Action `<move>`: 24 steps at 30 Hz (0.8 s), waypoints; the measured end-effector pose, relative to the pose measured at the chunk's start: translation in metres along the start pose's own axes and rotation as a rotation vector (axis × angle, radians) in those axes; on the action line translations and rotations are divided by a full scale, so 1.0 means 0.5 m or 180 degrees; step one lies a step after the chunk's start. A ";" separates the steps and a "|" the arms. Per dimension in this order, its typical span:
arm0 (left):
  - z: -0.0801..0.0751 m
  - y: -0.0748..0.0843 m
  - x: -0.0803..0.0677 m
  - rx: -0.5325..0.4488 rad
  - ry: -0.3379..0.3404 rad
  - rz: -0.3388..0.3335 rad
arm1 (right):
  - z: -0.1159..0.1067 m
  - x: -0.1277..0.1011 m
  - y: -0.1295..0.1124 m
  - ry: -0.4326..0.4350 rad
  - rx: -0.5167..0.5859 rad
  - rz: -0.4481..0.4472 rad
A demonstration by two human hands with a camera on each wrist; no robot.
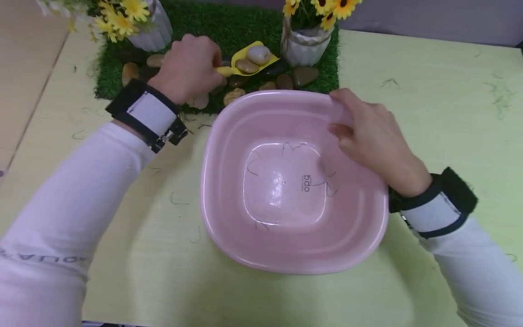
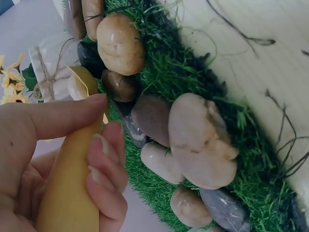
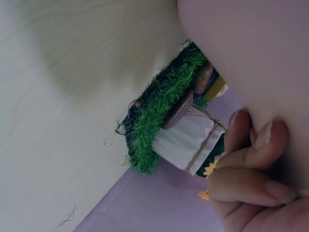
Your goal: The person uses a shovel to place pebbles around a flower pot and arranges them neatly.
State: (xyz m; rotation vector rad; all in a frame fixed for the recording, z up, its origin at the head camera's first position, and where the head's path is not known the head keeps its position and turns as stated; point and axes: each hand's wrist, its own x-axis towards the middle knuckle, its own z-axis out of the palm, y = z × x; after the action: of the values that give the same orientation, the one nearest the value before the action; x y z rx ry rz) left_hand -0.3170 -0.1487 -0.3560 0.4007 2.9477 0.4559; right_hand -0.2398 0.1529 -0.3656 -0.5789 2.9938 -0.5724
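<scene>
On the green turf mat at the far edge of the yellow-green table, a yellow scoop is held roughly level by the left hand, apparently so that the two pebbles resting in its bowl are not spilled. The handle is enclosed by the curled fingers and pressed by the thumb, as shown in the left wrist view. More pebbles are spread on the mat below and just beside the scoop, between two white flower pots with yellow flowers. The pink plastic basin is placed directly in front of the mat, its far rim near the scoop. Its right far rim is gripped by the right hand, fingers curled over the edge, evidently to keep the basin steady. The loaded scoop is thus located just beyond the basin, in the left hand and well apart from the right hand.
</scene>
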 end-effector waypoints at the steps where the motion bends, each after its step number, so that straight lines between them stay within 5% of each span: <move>1: 0.001 -0.001 0.001 0.0010 -0.0020 -0.0014 | 0.000 0.000 0.000 0.0000 -0.0001 0.0003; 15: -0.004 -0.014 0.003 0.0304 0.0182 0.0011 | 0.000 0.000 0.001 -0.0031 0.0022 0.0030; 24: 0.011 -0.017 0.008 0.0734 0.0619 0.0221 | 0.000 0.000 0.002 0.0008 0.0016 0.0016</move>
State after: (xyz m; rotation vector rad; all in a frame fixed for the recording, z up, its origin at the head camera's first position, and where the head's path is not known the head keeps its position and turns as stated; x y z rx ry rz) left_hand -0.3220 -0.1538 -0.3643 0.5126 3.1961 0.1697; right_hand -0.2400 0.1535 -0.3660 -0.5707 2.9944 -0.5807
